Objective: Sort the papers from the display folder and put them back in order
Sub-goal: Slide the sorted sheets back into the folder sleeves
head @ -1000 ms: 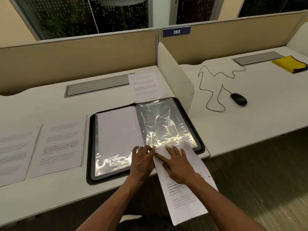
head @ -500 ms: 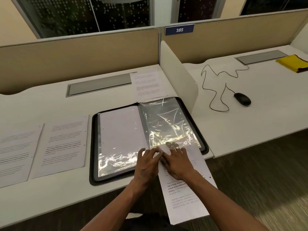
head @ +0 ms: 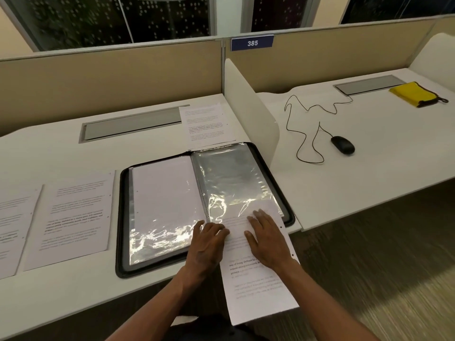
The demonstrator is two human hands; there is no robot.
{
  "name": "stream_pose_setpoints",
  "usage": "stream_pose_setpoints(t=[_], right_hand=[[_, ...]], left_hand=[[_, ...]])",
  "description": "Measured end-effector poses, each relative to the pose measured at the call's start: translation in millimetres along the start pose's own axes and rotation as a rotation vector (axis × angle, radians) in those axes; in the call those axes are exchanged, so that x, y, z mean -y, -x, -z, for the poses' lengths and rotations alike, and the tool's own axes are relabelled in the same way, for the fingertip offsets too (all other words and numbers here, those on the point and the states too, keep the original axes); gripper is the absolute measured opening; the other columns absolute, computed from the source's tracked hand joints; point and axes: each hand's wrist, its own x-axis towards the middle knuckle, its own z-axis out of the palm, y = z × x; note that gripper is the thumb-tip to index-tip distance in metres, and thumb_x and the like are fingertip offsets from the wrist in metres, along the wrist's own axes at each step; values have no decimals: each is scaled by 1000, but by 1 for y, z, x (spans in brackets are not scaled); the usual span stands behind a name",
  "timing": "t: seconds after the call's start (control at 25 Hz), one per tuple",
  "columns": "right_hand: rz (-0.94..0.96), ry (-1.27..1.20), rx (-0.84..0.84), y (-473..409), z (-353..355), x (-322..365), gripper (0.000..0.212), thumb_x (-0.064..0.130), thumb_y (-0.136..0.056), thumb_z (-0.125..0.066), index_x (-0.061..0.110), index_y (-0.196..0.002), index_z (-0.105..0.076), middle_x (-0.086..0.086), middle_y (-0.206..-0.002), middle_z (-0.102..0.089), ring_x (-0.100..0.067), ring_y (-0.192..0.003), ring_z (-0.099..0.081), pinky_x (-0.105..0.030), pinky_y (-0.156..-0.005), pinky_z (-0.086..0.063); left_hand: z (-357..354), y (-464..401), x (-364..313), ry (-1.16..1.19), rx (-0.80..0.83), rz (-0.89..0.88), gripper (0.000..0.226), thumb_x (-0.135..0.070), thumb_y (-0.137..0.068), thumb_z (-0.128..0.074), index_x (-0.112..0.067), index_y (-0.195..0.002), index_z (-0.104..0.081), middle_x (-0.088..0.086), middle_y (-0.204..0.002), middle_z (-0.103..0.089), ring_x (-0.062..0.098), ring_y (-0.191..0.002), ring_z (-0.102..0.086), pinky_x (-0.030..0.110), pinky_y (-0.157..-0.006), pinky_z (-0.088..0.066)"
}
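A black display folder lies open on the desk. Its left sleeve holds a white sheet; its right sleeve is clear plastic. A printed paper runs from the right sleeve's near edge out over the desk edge, its top end just inside the sleeve. My left hand pinches the sleeve's near edge at the paper's left side. My right hand lies flat on the paper with straight fingers. Two printed sheets lie left of the folder, and another sheet lies behind it.
A white divider panel stands right of the folder. On the neighbouring desk lie a black mouse with a looped cable and a yellow pouch. Grey cable flaps sit at the back of the desks.
The paper has slid a little further into the right sleeve. My right hand moved forward on it with its fingers flat, and my left hand stayed at the sleeve's near edge.
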Motion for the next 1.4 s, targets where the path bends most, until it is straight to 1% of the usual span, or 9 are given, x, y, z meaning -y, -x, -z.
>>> stream_pose_setpoints(t=[0.08, 0.24, 0.4, 0.52, 0.6, 0.8, 1.08, 1.28, 1.4], right_hand=[[10, 19, -35, 7, -5, -6, 50, 45, -100, -38, 13, -133, -58, -13, -144, -54, -29, -139, -44, -52, -114, -40], [9, -80, -108, 10, 2, -9, 51, 43, -102, -36, 14, -136, -59, -7, -145, -56, -24, -141, -43, -48, -118, -36], [-272, -185, -539, 37, 26, -24, 29, 34, -90, -65, 14, -109, -69, -6, -106, -67, -21, -102, -59, -40, -87, -52], [-687, -245, -229, 72, 43, -46, 56, 42, -85, -74, 16, -132, -57, -10, -123, -60, -28, -112, -59, -40, -84, -53], [-820, -542, 29, 82, 48, -49, 47, 33, -89, -74, 15, -130, -59, -2, -110, -67, -20, -93, -69, -34, -70, -58], [-836, -915, -59, 82, 46, -52, 16, 20, -95, -65, 15, -109, -70, 0, -92, -74, -19, -80, -70, -31, -65, -54], [-802, -921, 216, 83, 20, -62, 68, 42, -81, -80, 25, -139, -48, -4, -128, -59, -21, -113, -60, -37, -93, -53], [-763, -1071, 150, 79, 20, -57, 17, 18, -96, -66, 8, -109, -67, -14, -107, -74, -28, -93, -74, -54, -89, -58], [-767, -1172, 85, 76, 29, -54, 14, 16, -100, -60, 9, -109, -67, -13, -104, -75, -32, -94, -74, -57, -85, -59]], left_hand=[[0, -1, -2, 2, 23, 33, 30, -17, -73, -80, -21, -99, -66, -2, -98, -70, 22, -91, -65, 53, -92, -50], [2, -3, -7, -6, 22, 73, 33, -21, -79, -77, -22, -110, -67, -4, -100, -71, 21, -95, -64, 52, -97, -48], [1, -12, -5, 35, -7, 54, 24, -25, -86, -71, -19, -108, -69, -2, -103, -69, 24, -97, -61, 42, -95, -45], [-1, -26, -6, 83, 43, 80, 32, -35, -90, -67, -16, -116, -69, 1, -114, -68, 23, -105, -59, 37, -93, -47], [-1, -37, -7, 100, 111, 99, 38, -41, -92, -63, -18, -122, -68, 0, -122, -66, 23, -113, -57, 37, -95, -46], [-4, -46, -10, 66, 174, 69, 37, -48, -91, -61, -22, -116, -71, -4, -118, -68, 20, -109, -58, 38, -94, -42], [-8, -48, -13, -11, 169, 52, 30, -46, -91, -60, -24, -106, -73, -5, -112, -69, 21, -101, -60, 39, -89, -42], [-3, -49, -16, -60, 124, 23, 26, -37, -95, -52, -26, -91, -75, -7, -101, -72, 20, -93, -63, 39, -85, -43], [0, -47, -18, -48, 73, 0, 24, -29, -94, -55, -22, -82, -74, -5, -93, -73, 19, -86, -64, 37, -81, -43]])
